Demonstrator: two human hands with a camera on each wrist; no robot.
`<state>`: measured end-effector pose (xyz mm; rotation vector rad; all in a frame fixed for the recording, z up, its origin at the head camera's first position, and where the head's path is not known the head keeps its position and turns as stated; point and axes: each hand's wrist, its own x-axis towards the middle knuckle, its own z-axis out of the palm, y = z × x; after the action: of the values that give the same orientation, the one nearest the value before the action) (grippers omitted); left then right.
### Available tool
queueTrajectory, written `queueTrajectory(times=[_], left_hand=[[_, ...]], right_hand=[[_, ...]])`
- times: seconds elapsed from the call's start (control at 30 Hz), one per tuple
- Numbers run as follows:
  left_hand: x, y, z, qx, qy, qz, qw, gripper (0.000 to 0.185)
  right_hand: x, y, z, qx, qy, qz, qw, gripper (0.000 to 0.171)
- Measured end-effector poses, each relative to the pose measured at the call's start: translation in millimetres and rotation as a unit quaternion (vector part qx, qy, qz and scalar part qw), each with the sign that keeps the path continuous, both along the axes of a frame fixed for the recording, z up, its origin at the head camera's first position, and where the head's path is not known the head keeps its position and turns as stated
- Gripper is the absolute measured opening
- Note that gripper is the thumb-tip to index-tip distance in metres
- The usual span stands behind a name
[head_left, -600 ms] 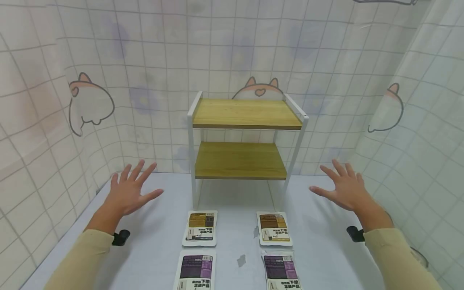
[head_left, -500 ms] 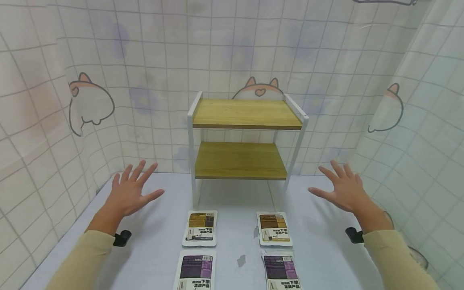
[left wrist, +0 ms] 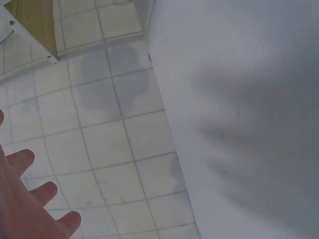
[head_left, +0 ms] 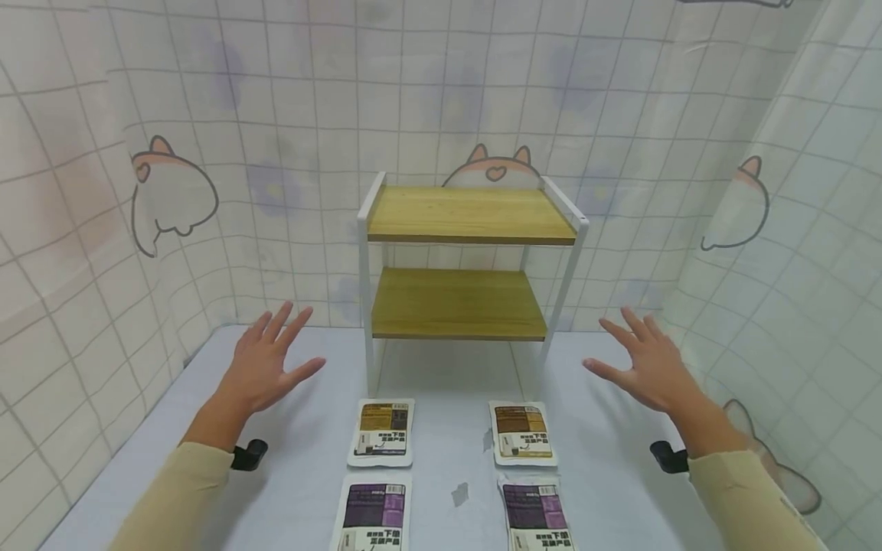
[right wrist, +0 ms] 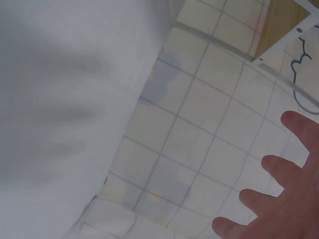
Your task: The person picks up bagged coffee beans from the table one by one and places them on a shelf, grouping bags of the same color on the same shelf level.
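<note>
Hands hover spread wide and holding nothing, left hand (head_left: 265,367) and right hand (head_left: 644,363) flanking the far shelf rack (head_left: 468,268), four packets (head_left: 381,432) lying near.

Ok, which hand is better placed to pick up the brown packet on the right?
Probably the right hand: it hovers open on the same side as the right brown packet, with bare table between. The left hand is nearer the left brown packet and would have to cross over.

Head view looks forward and down at the shelf rack (head_left: 468,260); both wrist views closely share its corners, the table edge and tiled wall
</note>
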<state>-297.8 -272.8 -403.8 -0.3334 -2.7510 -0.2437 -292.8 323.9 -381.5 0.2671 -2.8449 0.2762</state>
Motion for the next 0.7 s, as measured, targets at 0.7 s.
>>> queueTrajectory(times=[0.7], left_hand=[[0.6, 26, -10.8, 0.137, 0.01, -0.039, 0.9897, 0.08]], right_hand=[[24.5, -19, -22.8, -0.107, -0.003, 0.039, 0.994, 0.083]])
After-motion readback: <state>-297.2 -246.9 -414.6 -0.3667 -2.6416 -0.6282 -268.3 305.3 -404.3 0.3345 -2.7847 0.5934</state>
